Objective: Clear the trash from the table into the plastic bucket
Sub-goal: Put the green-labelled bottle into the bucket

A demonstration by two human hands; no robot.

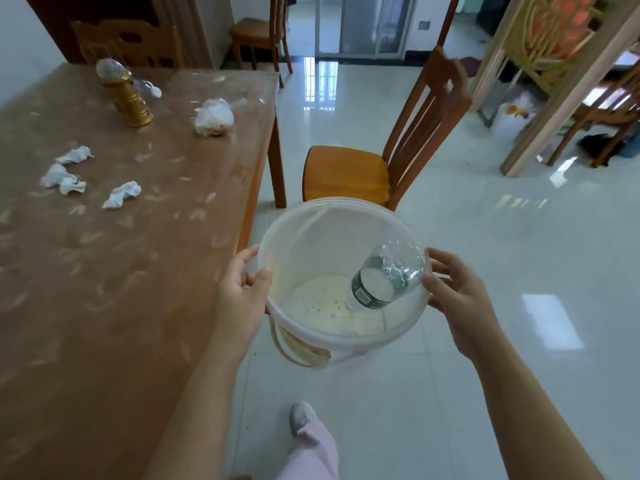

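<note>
left hand [242, 292]: grips left rim of plastic bucket [311, 233], thumb hooked over the lip
right hand [457, 296]: pinches right rim, thumb on the lip, fingers outside
bucket position: lower centre of frame, mouth up, held over the floor just beside the right edge of the table [104, 289]
already in: clear bottle [381, 285], leaning on right wall, base up by the rim, neck down; long axis lower left to upper right
writing: green-and-white band on bottle, print too small to read; nothing else legible
trash left: nearest tissue [122, 195], second tissue [62, 180], third tissue [74, 154], all mid left; plastic wad [213, 116] upper centre-left
key relation: all of it up and left of the hands, well apart from the bucket; left hand nearer, nearest tissue lying diagonal, lower left to upper right
next, probably: free the left, keep the right on the rim, reach across
unclear: gold lantern [128, 98] upper left, likely not trash
</note>
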